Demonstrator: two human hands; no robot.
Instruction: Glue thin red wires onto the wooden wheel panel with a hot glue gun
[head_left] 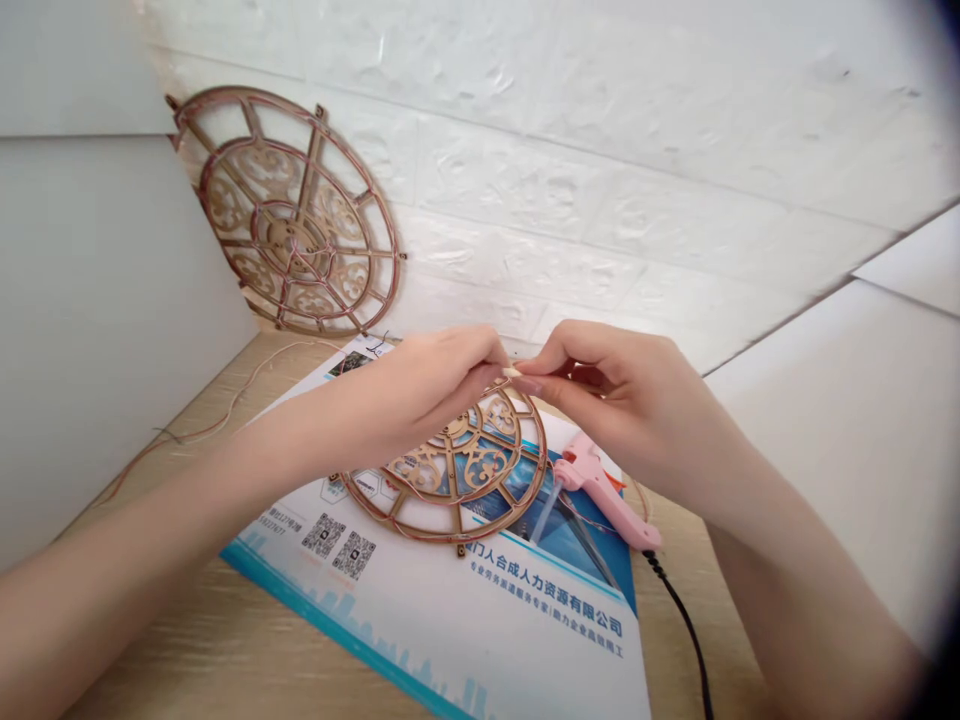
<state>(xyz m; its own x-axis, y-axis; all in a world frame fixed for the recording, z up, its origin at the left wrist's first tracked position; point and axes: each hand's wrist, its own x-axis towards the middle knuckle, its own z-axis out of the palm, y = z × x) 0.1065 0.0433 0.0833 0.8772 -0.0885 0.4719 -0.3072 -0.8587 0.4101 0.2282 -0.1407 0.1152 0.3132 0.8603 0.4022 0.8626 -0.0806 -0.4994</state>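
Note:
My left hand [442, 375] and my right hand [619, 390] meet fingertip to fingertip above the far part of a round openwork wooden disc [452, 480]. Both are closed in a pinch, and whatever lies between the fingers is too small to make out. Thin reddish wires run along the disc's rings. Under the disc lies a white and blue printed sheet [420, 620] with QR codes and lettering. To the right of the disc, below my right hand, a pink glue gun [611, 500] rests on its side with a clear glue stick in it.
A larger openwork wooden disc [292, 240] with wires leans against the white brick-patterned wall [600, 190] at the back left. Loose thin wires [229, 410] trail over the wooden table [172, 460] at left. A black cable [686, 620] runs from the glue gun toward the front.

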